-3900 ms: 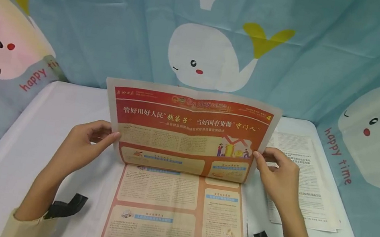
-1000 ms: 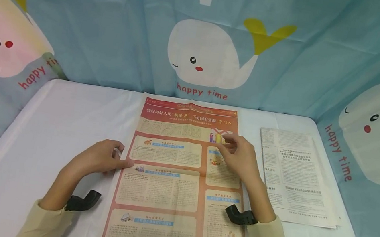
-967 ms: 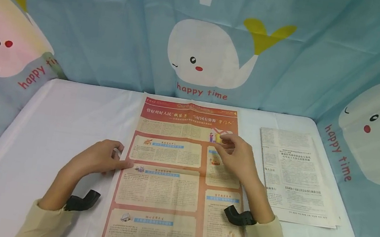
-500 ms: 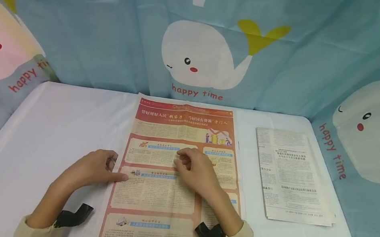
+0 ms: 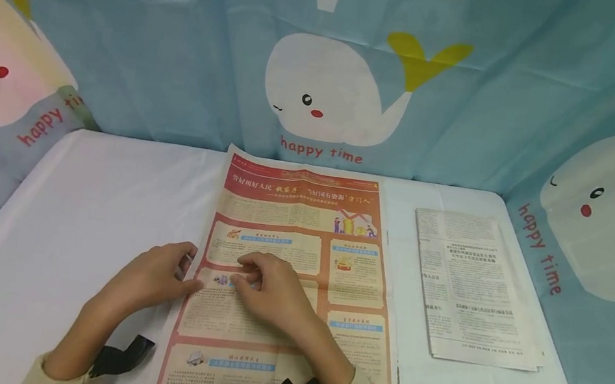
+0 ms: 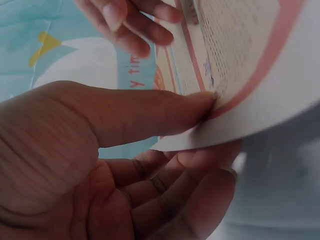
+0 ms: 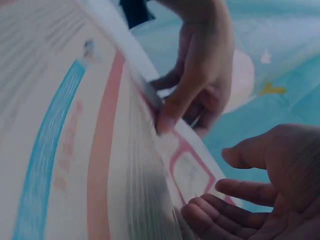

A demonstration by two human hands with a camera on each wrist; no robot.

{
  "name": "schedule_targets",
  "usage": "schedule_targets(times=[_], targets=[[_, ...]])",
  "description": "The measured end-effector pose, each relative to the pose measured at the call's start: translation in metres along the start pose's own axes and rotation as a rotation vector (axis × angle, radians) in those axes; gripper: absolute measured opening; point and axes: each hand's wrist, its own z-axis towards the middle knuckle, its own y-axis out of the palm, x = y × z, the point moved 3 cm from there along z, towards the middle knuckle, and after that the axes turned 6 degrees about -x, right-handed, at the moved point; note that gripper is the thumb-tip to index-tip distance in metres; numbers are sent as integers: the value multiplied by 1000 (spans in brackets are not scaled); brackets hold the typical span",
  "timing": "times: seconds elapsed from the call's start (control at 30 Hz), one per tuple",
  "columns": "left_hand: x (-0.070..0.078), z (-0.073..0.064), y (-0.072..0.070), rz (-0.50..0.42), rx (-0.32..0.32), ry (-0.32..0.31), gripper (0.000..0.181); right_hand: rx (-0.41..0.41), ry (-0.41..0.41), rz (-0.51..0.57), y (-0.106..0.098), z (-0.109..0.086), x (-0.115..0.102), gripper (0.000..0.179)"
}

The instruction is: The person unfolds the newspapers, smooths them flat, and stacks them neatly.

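Observation:
A red-and-cream newspaper (image 5: pixel 364 226) lies lengthwise on the white table, its far end near the back edge. My left hand (image 5: pixel 154 275) pinches its left edge; the left wrist view shows the thumb (image 6: pixel 165 111) on the printed side and the fingers underneath, the edge bowed upward. My right hand (image 5: pixel 272 292) is over the left half of the page, close to the left hand. In the right wrist view its fingers (image 7: pixel 240 187) are loosely bent and apart, with nothing between them. The newspaper's near end runs out of the head view.
A stack of folded black-and-white newspapers (image 5: pixel 476 294) lies on the right of the white table (image 5: pixel 81 206). A blue whale-print cloth (image 5: pixel 194 71) hangs behind and at both sides. A black wrist mount (image 5: pixel 122 356) sits on each forearm.
Earlier both hands held up the newspaper's folded-over far part; it then lay flat. Over the last second my right hand has moved left across the page, while the left stays at the left edge.

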Motion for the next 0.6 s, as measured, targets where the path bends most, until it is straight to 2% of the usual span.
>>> schedule_targets(times=[0.2, 0.37, 0.43, 0.6], targets=[[8, -3, -2, 34, 33, 36, 27, -16, -9, 70, 14, 4, -11, 34], [9, -10, -8, 58, 85, -4, 27, -94, 0, 175, 28, 2, -14, 33], [8, -12, -10, 47, 83, -13, 30, -126, 1, 219, 32, 1, -14, 35], [8, -11, -10, -28, 31, 8, 27, -178, -1, 278, 39, 1, -14, 47]])
